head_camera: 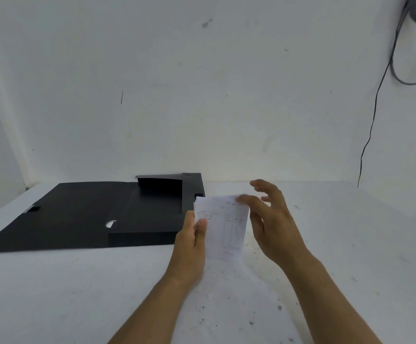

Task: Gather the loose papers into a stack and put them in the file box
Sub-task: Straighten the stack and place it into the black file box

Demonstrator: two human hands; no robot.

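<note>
Step in hand: you're squaring up the stack of white printed paper sheets [223, 225], held upright over the speckled white table [326, 244], lower edge at or just above the surface. By my read the gathering is done and the tidying is on.
Left hand [192, 240]: you're pinching the stack's left edge, thumb laid across the front sheet, fingers tucked behind.
Right hand [272, 219]: spread and relaxed, fingers fanned; one fingertip touches the stack's top right corner, the rest hang free. It grips nothing.
Where the papers are: dead centre in front of you, just beside the box's right edge, at about 3 o'clock from it.
File box: the flat black cardboard file box [150, 214] lies open at your 10 o'clock, lid flap [60, 217] folded out to its 9 o'clock side, tray bare as far as I can see.
Next move: I'd say bring that right hand in to steady the far edge, swing the stack toward 9 o'clock and lay it flat in the tray. Watch the fanned top corner; those sheets look ready to slip.
Count: one stack, sheet number too fine to tell; one box; two hands; no stray papers showing on the table.
</note>
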